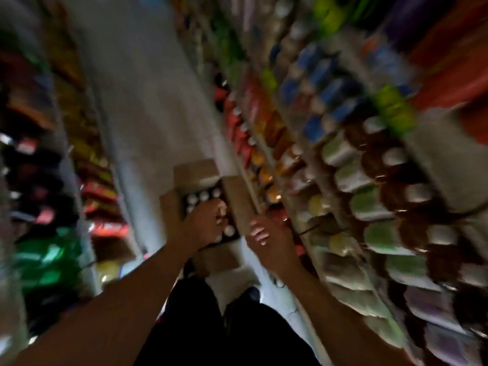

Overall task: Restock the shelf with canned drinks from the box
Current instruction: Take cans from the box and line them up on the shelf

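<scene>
The whole view is motion-blurred. On the left, a shelf of snack packets [52,159] runs along a pale aisle floor [137,101]. Near the middle, an open cardboard box [195,173] sits on the floor with its flaps spread, silver tops of canned drinks [204,196] showing inside. The left hand [203,225] reaches down into the box over the cans, fingers curled; whether it grips a can I cannot tell. Just right of the box, the right hand [266,236] hovers with fingers loosely bent, holding nothing. Far right, the drinks shelf [369,186] stands packed with blue, green and brown cans.
</scene>
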